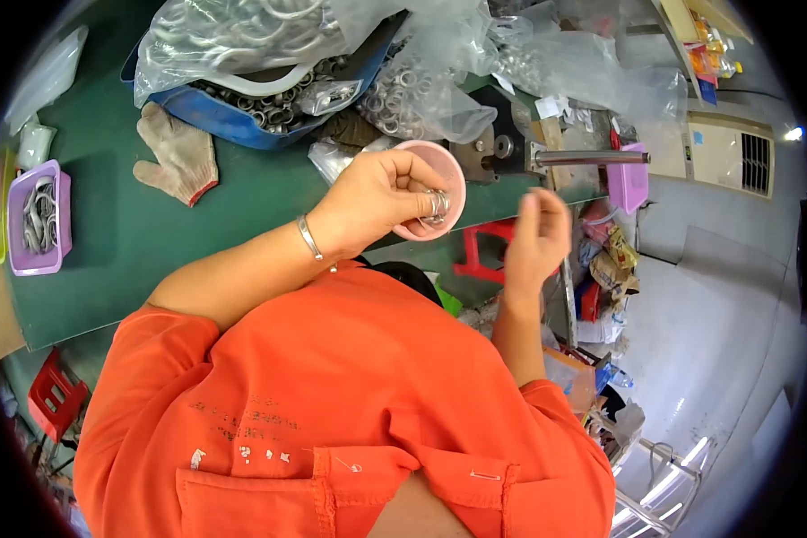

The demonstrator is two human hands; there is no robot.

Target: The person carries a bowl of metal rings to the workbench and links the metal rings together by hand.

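Note:
Over a pink bowl (451, 170) at the table's front edge, my left hand (377, 197) is closed round a few small metal rings (436, 206). A metal bangle circles that wrist. To the right of the bowl, my right hand (540, 235) is raised beyond the table edge, its fingers bent and partly blurred; whether it holds anything is not visible. Just above it, a metal rod (592, 157) juts rightward from a black tool (511, 134) on the table.
A blue tray (233, 130) of metal rings and clear bags (242, 36) lies at the back of the green table (260, 206). A cotton glove (177, 154) and a purple basket (61, 215) are at left. A purple container (628, 179) sits at right, a red stool (486, 249) below.

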